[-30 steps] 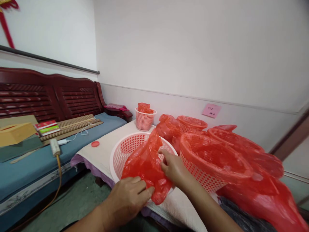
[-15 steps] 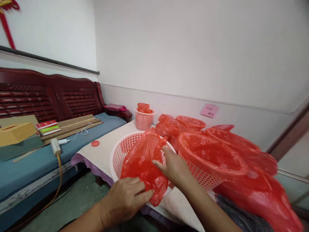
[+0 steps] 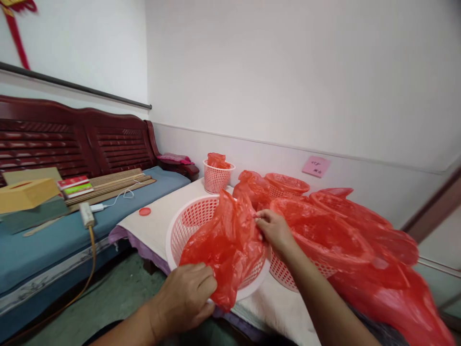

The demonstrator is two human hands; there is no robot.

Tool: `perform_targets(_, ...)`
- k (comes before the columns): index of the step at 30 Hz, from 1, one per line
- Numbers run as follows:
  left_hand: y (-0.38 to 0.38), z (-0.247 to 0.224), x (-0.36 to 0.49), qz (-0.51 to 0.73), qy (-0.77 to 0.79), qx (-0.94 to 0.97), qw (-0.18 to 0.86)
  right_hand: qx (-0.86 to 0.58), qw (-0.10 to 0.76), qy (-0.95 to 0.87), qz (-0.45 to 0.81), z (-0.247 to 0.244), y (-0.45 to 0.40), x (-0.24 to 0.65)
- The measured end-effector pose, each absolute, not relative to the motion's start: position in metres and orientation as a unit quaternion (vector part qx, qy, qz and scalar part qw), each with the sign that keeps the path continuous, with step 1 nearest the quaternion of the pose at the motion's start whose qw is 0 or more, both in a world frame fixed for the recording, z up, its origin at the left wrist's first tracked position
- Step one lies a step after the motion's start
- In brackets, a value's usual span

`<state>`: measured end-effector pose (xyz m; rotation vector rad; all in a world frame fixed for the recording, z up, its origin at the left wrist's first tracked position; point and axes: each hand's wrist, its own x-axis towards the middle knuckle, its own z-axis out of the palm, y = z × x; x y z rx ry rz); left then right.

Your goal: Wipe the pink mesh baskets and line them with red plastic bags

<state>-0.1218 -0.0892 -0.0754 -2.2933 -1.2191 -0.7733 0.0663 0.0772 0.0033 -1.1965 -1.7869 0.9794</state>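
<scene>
A crumpled red plastic bag (image 3: 219,245) lies partly inside and over a large pink-white perforated plastic basket (image 3: 177,226). My left hand (image 3: 189,293) is closed on the bag's near edge at the front of the basket rim. Across from it, my right hand (image 3: 272,230) pinches the bag's edge at the right side. Between the two hands the red film is loosely spread and wrinkled, hiding much of the basket's inside. Close to my right forearm stands a similar basket lined with a red bag (image 3: 317,230).
A small basket (image 3: 217,179) with a red bag in it stands by the wall. More red bags (image 3: 392,283) cover baskets at the right. A small red disc (image 3: 144,211) lies on the table cloth (image 3: 158,231). At left, a wooden sofa (image 3: 118,149) carries a power strip (image 3: 86,215).
My right hand has moved right and slightly up, pulling the bag's edge with it and opening the film wider. My left hand stays near the front rim.
</scene>
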Motion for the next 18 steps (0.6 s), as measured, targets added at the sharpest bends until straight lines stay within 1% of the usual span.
perform_targets(2,-0.089,-0.076,-0.121,-0.289,-0.443,-0.820,0.217,-0.477,0.409,-0.653,0.422,0.005,0.082,0.082)
perform_targets(5,-0.090,-0.077,-0.120,-0.304,-0.444,-0.814,0.219,-0.487,0.433,-0.604,0.459,-0.006,0.086,0.106)
perform_targets(10,-0.090,-0.079,-0.118,-0.312,-0.436,-0.814,0.226,-0.501,0.424,-0.574,0.490,-0.038,0.079,0.131)
perform_targets(13,-0.088,-0.078,-0.115,-0.311,-0.433,-0.814,0.232,-0.488,0.434,-0.570,0.499,-0.042,0.071,0.132)
perform_targets(18,-0.088,-0.076,-0.104,-0.314,-0.424,-0.814,0.243,-0.479,0.456,-0.623,0.418,-0.037,0.067,0.122)
